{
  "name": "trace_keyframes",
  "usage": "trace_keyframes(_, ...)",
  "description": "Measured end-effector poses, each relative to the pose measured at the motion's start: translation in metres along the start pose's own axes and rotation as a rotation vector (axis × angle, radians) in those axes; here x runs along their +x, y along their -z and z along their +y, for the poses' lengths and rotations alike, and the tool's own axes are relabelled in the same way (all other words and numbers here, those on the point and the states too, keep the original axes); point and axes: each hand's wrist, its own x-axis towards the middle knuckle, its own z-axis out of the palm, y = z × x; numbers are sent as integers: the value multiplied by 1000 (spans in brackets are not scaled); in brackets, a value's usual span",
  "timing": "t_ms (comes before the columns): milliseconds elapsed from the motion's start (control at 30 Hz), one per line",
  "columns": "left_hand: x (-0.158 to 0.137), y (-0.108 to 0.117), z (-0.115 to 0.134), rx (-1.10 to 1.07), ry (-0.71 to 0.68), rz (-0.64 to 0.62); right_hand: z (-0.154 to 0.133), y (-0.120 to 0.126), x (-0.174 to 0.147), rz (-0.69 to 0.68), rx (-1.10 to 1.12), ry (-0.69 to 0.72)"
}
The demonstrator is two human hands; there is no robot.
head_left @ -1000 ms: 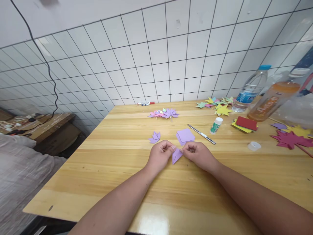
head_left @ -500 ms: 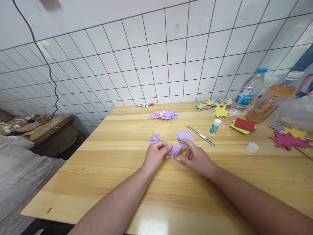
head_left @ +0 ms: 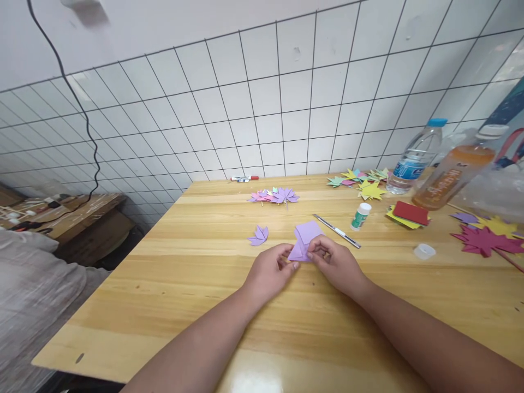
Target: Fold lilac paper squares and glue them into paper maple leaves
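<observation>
Between my two hands is a small folded piece of purple paper, its long edge facing me. My left hand holds its left corner between thumb and fingers. The fingers of my right hand are closed in a pinch on its right side, covering that end. Just behind it lies purple paper, partly overlapped by the folded piece. To the left, a purple folded leaf piece with several points rests on the wooden table.
Right of the hands are a utility knife, a glue stick, its clear cap and stacked coloured paper. Paper leaves, markers and two bottles stand or lie farther back. A person's sleeve shows at left.
The folded purple paper has turned, from a point toward me to a long edge toward me. My right fingers, earlier spread at its side, have closed on it.
</observation>
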Motion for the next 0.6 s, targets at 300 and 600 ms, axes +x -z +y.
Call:
trace_keyframes(300, 1, 6, 5, -309, 141, -126, -5, 1, -1, -1, -92, 4)
trace_keyframes(600, 6, 14, 9, -660, 373, -104, -4, 2, -3, -21, -136, 245)
